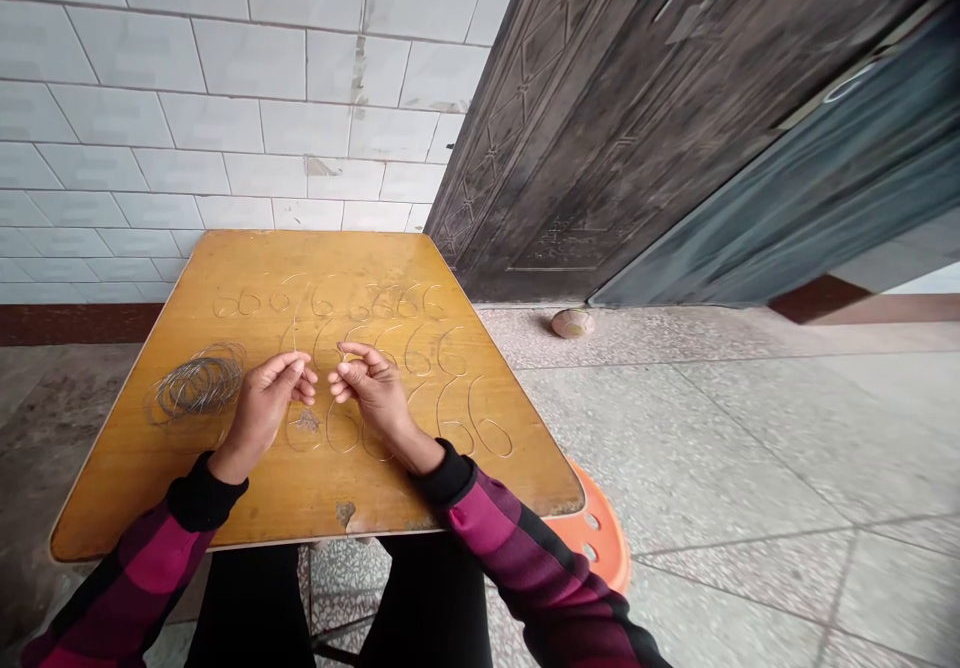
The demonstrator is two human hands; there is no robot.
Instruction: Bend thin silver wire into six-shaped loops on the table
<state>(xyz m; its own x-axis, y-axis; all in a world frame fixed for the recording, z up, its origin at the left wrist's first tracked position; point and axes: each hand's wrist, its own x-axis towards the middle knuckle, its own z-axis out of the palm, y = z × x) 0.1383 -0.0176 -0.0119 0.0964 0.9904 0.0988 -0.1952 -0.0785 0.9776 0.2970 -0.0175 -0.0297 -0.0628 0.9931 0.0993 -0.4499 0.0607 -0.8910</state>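
My left hand [266, 403] and my right hand [371, 388] hover above the middle of a worn yellow wooden tabletop [322, 488]. Each hand's fingertips pinch a thin metal wire [298, 320], which is hard to follow against the wood. Many wire loops bent like the figure 6 [442, 413] lie in rows beyond and beside my right hand. To the left of my left hand lies a loose coil of silver wire [199, 383].
A small clump of fibrous debris [306, 420] lies just below my hands. An orange plastic stool [600, 538] shows past the table's right corner. Beyond stand a white tiled wall [225, 78], a dark embossed door [600, 128] and a round stone [572, 323] on the floor.
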